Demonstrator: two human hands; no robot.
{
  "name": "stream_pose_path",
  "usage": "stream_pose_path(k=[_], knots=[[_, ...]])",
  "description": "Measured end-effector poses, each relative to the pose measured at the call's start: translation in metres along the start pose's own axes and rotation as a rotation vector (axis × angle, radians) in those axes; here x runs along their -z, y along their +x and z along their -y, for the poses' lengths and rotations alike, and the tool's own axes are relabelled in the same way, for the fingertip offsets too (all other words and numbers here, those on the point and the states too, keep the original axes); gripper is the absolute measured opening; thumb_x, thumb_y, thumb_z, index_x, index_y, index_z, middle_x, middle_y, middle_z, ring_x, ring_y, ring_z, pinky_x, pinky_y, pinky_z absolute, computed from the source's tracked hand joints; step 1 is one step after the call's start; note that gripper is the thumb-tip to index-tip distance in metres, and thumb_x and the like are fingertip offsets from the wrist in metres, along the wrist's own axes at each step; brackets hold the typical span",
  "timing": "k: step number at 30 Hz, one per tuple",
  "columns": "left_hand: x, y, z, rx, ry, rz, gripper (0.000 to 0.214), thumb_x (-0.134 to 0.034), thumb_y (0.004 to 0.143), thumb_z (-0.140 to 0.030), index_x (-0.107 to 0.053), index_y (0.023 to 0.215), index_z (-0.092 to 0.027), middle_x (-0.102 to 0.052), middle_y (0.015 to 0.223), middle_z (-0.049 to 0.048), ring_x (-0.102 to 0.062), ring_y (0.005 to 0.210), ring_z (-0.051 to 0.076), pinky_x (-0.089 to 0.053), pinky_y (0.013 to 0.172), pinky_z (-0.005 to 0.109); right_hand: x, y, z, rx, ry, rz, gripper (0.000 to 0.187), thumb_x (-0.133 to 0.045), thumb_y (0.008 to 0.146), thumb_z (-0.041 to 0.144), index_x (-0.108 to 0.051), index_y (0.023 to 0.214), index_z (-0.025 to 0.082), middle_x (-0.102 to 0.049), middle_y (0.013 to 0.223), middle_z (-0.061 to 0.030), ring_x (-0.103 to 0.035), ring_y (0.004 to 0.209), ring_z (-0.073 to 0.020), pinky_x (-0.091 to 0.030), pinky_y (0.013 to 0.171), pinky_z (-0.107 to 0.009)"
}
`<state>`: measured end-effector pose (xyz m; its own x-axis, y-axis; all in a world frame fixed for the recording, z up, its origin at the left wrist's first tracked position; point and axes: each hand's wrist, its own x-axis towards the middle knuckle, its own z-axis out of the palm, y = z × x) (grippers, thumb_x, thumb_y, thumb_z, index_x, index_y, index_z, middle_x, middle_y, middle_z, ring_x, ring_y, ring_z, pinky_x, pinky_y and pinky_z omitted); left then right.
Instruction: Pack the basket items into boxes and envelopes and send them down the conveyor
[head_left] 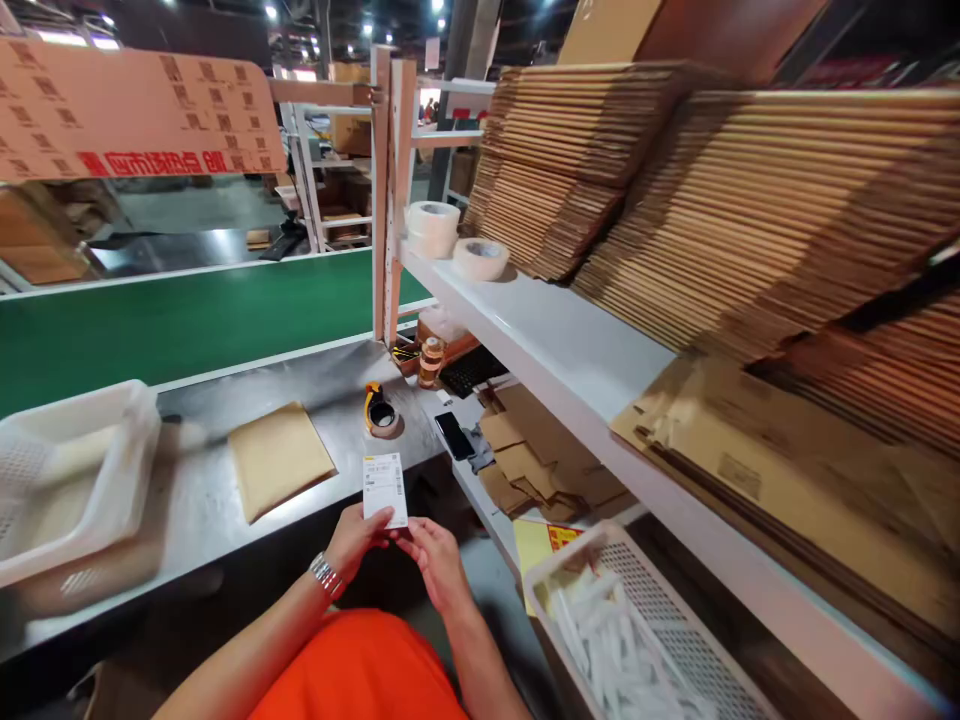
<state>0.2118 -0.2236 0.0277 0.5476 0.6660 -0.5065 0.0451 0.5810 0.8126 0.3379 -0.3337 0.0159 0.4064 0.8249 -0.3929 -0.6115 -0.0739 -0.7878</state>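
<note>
A white printed shipping label (384, 485) is held up in front of me, over the near edge of the metal table. My left hand (355, 540) pinches its lower left part, thumb on top; a metal watch is on that wrist. At its lower right edge, my right hand (435, 556) has its fingers closed on the same label, though the fingertips are partly hidden. Just beyond the label, a tape dispenser (381, 410) with a roll of tape rests on the table. Left of my hands lies a flat brown padded envelope (279, 458).
A white plastic basket (142, 440) stands on the table's left. Behind runs a green conveyor belt (225, 308). To the right, a shelf (555, 335) bears tape rolls (433, 230) and stacked cardboard (780, 210). Beneath are a phone (454, 436) and a basket of white items (705, 620).
</note>
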Motion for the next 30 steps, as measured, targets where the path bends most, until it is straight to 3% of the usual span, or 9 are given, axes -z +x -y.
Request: stream_pose_path(k=[5,11,13,15,17,19,22,27,30], knots=[[-0.002,0.001,0.005,0.009,-0.012,-0.010,0.057,-0.098,0.068,-0.055,-0.078,0.097,-0.009,-0.082,0.088,0.0143,-0.073,0.068,0.018,-0.056,0.060,0.024,0.004,0.002,-0.001,-0.002,-0.026,0.008,0.046,-0.096,0.070,0.059,-0.087,0.092,0.019,-0.085,0.096,-0.0091,-0.077,0.088,-0.0226,-0.061,0.094,-0.041],[0.000,0.006,0.006,0.031,0.059,-0.013,0.053,-0.089,0.080,-0.052,-0.073,0.110,-0.011,-0.081,0.101,0.0162,-0.075,0.080,0.023,-0.058,0.067,0.029,0.011,0.012,-0.006,0.020,-0.148,0.008,0.050,-0.091,0.074,0.064,-0.088,0.097,0.019,-0.085,0.101,-0.0102,-0.075,0.092,-0.0229,-0.058,0.082,-0.035],[0.003,0.005,0.007,-0.035,0.154,-0.158,0.062,-0.090,0.078,-0.044,-0.068,0.127,-0.013,-0.078,0.116,0.0174,-0.076,0.103,0.030,-0.062,0.083,0.037,0.011,0.016,-0.009,0.026,-0.178,-0.029,0.050,-0.092,0.072,0.065,-0.088,0.096,0.020,-0.085,0.103,-0.0094,-0.073,0.095,-0.0235,-0.057,0.079,-0.033],[0.005,0.000,0.006,-0.206,0.278,-0.307,0.067,-0.092,0.074,-0.035,-0.066,0.133,-0.016,-0.071,0.136,0.0185,-0.065,0.133,0.036,-0.056,0.109,0.047,0.010,0.019,-0.011,0.028,-0.193,-0.073,0.050,-0.092,0.070,0.065,-0.088,0.093,0.021,-0.084,0.102,-0.0084,-0.072,0.094,-0.0235,-0.056,0.077,-0.033],[0.007,-0.008,0.002,-0.381,0.408,-0.283,0.050,-0.091,0.075,-0.030,-0.075,0.122,-0.020,-0.068,0.142,0.0166,-0.054,0.147,0.037,-0.041,0.127,0.050,0.007,0.020,-0.013,0.031,-0.206,-0.076,0.049,-0.091,0.070,0.065,-0.088,0.090,0.021,-0.083,0.100,-0.0075,-0.070,0.092,-0.0230,-0.055,0.076,-0.033],[0.007,-0.018,-0.002,-0.440,0.499,-0.140,0.026,-0.088,0.080,-0.031,-0.082,0.104,-0.024,-0.075,0.129,0.0141,-0.055,0.146,0.036,-0.033,0.133,0.048,0.003,0.019,-0.014,0.036,-0.234,-0.028,0.046,-0.088,0.074,0.065,-0.087,0.089,0.021,-0.081,0.097,-0.0066,-0.069,0.090,-0.0224,-0.054,0.077,-0.033],[0.005,-0.028,-0.007,-0.370,0.511,-0.052,0.012,-0.086,0.082,-0.033,-0.086,0.092,-0.028,-0.081,0.110,0.0113,-0.066,0.128,0.036,-0.041,0.126,0.045,0.000,0.018,-0.014,0.047,-0.292,0.053,0.042,-0.084,0.081,0.063,-0.086,0.087,0.021,-0.079,0.092,-0.0052,-0.067,0.087,-0.0216,-0.053,0.077,-0.033],[0.003,-0.026,-0.005,-0.206,0.426,-0.110,0.017,-0.088,0.076,-0.038,-0.085,0.079,-0.022,-0.080,0.085,0.0082,-0.071,0.089,0.029,-0.056,0.090,0.034,0.005,0.016,-0.019,0.105,-0.372,0.085,0.034,-0.083,0.083,0.055,-0.084,0.078,0.021,-0.078,0.090,-0.0045,-0.064,0.078,-0.0187,-0.051,0.072,-0.031],[0.000,-0.025,-0.001,-0.040,0.214,-0.094,0.026,-0.088,0.069,-0.041,-0.079,0.071,-0.017,-0.073,0.070,0.0051,-0.067,0.071,0.022,-0.054,0.074,0.031,0.025,0.004,-0.020,0.005,-0.108,0.058,0.026,-0.088,0.076,0.047,-0.083,0.078,0.021,-0.077,0.083,-0.0036,-0.064,0.077,-0.0188,-0.053,0.073,-0.031]])
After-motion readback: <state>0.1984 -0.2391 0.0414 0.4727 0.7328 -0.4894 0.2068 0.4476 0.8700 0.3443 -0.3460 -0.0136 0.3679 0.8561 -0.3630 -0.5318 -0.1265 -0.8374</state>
